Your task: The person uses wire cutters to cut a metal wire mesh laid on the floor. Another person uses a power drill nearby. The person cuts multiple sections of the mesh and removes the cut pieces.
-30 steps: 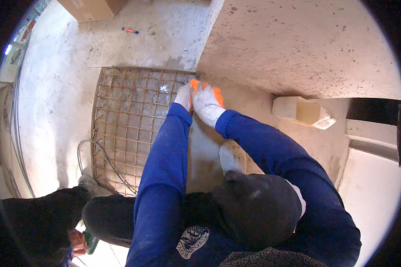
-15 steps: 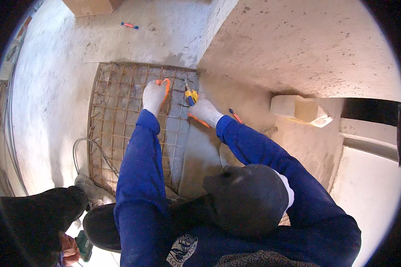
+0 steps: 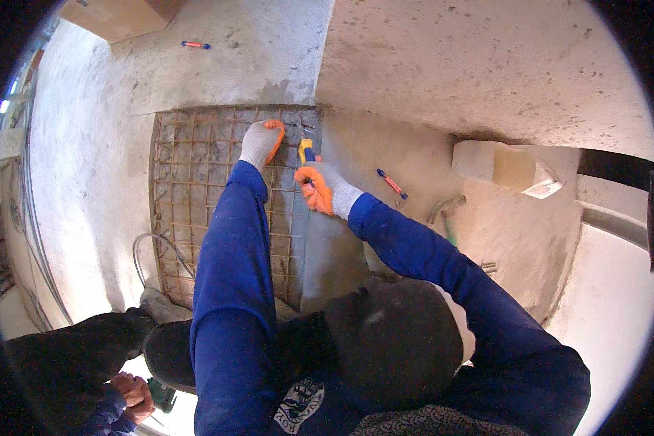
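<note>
In the head view, the right hand (image 3: 318,188), wearing a white knitted glove with an orange palm, is gripping a hand tool with yellow-and-blue handles (image 3: 307,151) just above the centre of the frame. The tool is pointing toward the top edge, by the right border of a rusty steel-bar mesh (image 3: 190,225). That mesh is lying in a rectangular recess left of centre. The left hand (image 3: 263,142), gloved alike, is curling its fingers over the mesh's upper part; whether it is holding anything, I cannot tell. A slim red-and-blue stick (image 3: 392,184) is lying right of centre, and a cut-open, whitish plastic container (image 3: 476,164) is resting farther right.
</note>
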The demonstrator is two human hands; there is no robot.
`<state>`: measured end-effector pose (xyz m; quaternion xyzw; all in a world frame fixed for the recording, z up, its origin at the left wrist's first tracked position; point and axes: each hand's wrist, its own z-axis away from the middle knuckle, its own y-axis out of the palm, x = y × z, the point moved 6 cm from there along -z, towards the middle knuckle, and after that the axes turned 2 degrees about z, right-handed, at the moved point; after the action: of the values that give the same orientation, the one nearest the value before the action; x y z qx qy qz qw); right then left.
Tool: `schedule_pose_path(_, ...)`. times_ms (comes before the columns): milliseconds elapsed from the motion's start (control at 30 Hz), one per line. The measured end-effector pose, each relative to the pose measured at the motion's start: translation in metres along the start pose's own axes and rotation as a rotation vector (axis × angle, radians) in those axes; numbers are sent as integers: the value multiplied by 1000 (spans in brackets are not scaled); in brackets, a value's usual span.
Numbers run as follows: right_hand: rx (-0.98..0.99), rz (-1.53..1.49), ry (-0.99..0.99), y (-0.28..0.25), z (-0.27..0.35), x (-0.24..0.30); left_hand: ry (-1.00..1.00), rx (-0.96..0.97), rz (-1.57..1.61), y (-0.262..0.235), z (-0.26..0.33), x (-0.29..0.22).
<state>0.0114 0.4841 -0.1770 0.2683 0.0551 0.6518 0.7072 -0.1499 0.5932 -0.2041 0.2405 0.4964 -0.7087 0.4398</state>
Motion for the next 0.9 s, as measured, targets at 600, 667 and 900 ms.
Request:
schedule_pose_path(600, 810, -736, 44, 1, 26, 16, -13, -191, 59, 18, 8, -4)
schedule_pose_path(667, 812, -717, 42, 1, 26, 18, -62, -122, 146, 18, 4, -2)
schedule_pose_path(900, 833, -541, 131, 9, 43, 7, 8, -63, 276, 12, 9, -19)
